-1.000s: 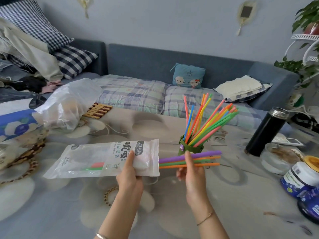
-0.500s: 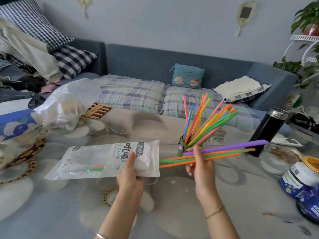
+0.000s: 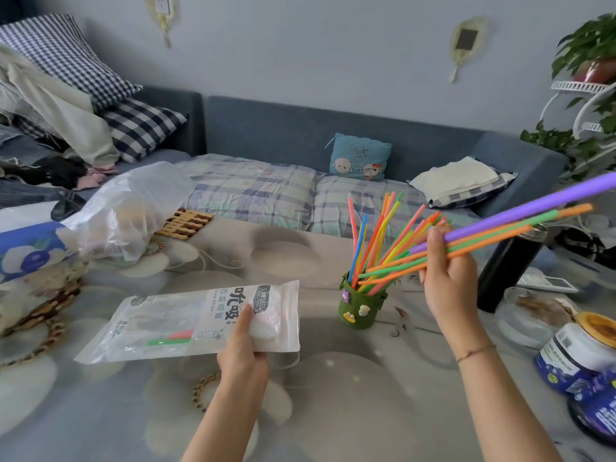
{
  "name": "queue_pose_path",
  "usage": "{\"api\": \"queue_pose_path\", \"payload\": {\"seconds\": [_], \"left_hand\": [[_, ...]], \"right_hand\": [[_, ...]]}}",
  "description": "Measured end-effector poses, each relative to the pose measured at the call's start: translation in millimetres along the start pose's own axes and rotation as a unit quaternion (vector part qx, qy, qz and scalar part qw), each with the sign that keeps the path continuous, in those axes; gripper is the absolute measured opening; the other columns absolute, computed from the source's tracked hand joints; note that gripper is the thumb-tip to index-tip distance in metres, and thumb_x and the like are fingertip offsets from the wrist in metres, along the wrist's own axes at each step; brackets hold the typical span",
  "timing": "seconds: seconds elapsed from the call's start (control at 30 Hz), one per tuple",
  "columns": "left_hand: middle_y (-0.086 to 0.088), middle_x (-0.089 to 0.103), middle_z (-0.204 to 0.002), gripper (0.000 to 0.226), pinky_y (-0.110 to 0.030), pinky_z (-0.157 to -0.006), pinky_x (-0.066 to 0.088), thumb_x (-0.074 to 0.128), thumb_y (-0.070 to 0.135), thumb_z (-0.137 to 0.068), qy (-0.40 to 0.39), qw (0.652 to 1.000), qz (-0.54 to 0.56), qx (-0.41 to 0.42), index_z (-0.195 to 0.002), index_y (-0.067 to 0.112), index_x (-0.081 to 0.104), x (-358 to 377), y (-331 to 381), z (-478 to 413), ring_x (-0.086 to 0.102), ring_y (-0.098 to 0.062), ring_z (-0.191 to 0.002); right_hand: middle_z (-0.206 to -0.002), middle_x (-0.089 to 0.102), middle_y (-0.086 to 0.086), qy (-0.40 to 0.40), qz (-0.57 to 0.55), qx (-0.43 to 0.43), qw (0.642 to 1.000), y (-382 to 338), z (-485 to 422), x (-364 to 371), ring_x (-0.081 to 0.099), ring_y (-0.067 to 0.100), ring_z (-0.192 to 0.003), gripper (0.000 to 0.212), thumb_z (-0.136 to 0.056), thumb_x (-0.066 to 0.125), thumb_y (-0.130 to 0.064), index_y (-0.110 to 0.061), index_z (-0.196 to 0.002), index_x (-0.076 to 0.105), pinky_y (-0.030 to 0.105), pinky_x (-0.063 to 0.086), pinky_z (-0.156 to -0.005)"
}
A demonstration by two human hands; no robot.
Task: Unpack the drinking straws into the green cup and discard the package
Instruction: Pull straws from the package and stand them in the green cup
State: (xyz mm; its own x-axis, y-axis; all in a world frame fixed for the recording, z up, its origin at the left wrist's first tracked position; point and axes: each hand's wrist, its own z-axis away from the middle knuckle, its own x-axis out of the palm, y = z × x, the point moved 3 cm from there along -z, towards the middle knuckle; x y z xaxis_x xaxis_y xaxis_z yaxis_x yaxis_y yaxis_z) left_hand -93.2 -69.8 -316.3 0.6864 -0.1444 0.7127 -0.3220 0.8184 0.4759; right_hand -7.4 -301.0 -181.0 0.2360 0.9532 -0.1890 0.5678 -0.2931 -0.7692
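1. Plainly, the coming move turned on one line. The held straws ran slantwise, their low ends down to the left by the mouth of the green cup and their high ends up to the right, at the edge of the view.
2. The cup stood on the table, below and to the left of the right hand and near it. The left hand was lower and further left, well apart from the cup, so the right hand was the one placed to feed it.
3. The right hand's fingers were curled round the bundle on its lower half. Most of the length stuck out above the grip, and a shorter part reached toward the cup.
4. The low tips lay about level with the rim; whether they were already inside the mouth could not be told. I judged the bundle would need tipping nearer upright before it was let go.
5. The held straws were straight and smooth: one thick purple, the rest thin green and orange. Their exact count was unclear.
6. The standing straws fanned out of the cup, leaning right, in blue, yellow, orange, green and pink. They crowded the side the bundle came from, which I judged might snag it.
7. The left hand pinched the package near its right end, thumb on top. It was whitish, printed and looked nearly flat; a green and a red streak on it could have been straws or print.
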Motion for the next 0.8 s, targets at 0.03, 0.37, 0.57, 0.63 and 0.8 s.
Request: {"api": "queue_pose_path", "payload": {"seconds": [0.03, 0.37, 0.57, 0.63, 0.8], "left_hand": [[-0.007, 0.063, -0.132, 0.055, -0.033, -0.077, 0.052, 0.07, 0.009, -0.085, 0.002, 1.0, -0.001, 0.0, -0.137, 0.007, 0.051, 0.1, 0.1, 0.4, 0.064, -0.012, -0.084], [-0.008, 0.063, -0.132, 0.052, -0.034, -0.074, 0.049, 0.068, 0.008, -0.087, 0.007, 1.0, -0.012, -0.007, -0.136, 0.007, 0.052, 0.2, 1.6, 2.0, 0.065, -0.019, -0.094], [-0.01, 0.063, -0.132, 0.052, -0.036, -0.083, 0.049, 0.068, 0.007, -0.087, 0.0, 1.0, -0.013, -0.001, -0.136, 0.006, 0.052, 0.0, 1.7, -0.5, 0.063, -0.023, -0.104], [-0.01, 0.063, -0.133, 0.052, -0.036, -0.084, 0.049, 0.068, 0.007, -0.086, -0.003, 1.0, -0.01, -0.002, -0.136, 0.006, 0.052, -0.3, 0.4, -1.9, 0.063, -0.023, -0.105], [-0.009, 0.063, -0.133, 0.055, -0.037, -0.086, 0.05, 0.069, 0.008, -0.086, -0.005, 1.0, -0.011, -0.003, -0.137, 0.006, 0.05, -0.9, -1.2, -3.5, 0.064, -0.022, -0.106]], "right_hand": [[-0.044, 0.05, -0.006, -0.02, 0.016, -0.012, 1.0, -0.6, -2.9, 2.5, 0.05, 0.01, -0.044, 0.034, -0.094, 0.039, -0.039, -0.031, -0.066, 0.056, 0.03, 0.038, -0.046], [-0.06, 0.062, 0.014, -0.202, 0.187, -0.088, 0.957, 26.7, -5.3, 42.2, 0.058, 0.024, -0.054, 0.054, -0.091, 0.035, -0.053, -0.007, -0.084, 0.063, 0.038, 0.049, -0.054], [-0.064, 0.065, 0.012, -0.264, 0.22, 0.004, 0.939, 44.5, -10.8, 55.9, 0.06, 0.019, -0.053, 0.042, -0.093, 0.046, -0.044, -0.007, -0.085, 0.064, 0.037, 0.053, -0.058], [-0.06, 0.064, 0.011, -0.279, 0.233, 0.054, 0.93, 49.1, -11.8, 58.7, 0.061, 0.018, -0.052, 0.046, -0.092, 0.046, -0.044, -0.003, -0.083, 0.065, 0.035, 0.053, -0.058], [-0.058, 0.058, -0.002, -0.221, 0.207, 0.068, 0.951, 38.8, -21.0, 54.7, 0.059, 0.016, -0.056, 0.033, -0.091, 0.051, -0.041, -0.013, -0.086, 0.066, 0.026, 0.048, -0.054]]}}
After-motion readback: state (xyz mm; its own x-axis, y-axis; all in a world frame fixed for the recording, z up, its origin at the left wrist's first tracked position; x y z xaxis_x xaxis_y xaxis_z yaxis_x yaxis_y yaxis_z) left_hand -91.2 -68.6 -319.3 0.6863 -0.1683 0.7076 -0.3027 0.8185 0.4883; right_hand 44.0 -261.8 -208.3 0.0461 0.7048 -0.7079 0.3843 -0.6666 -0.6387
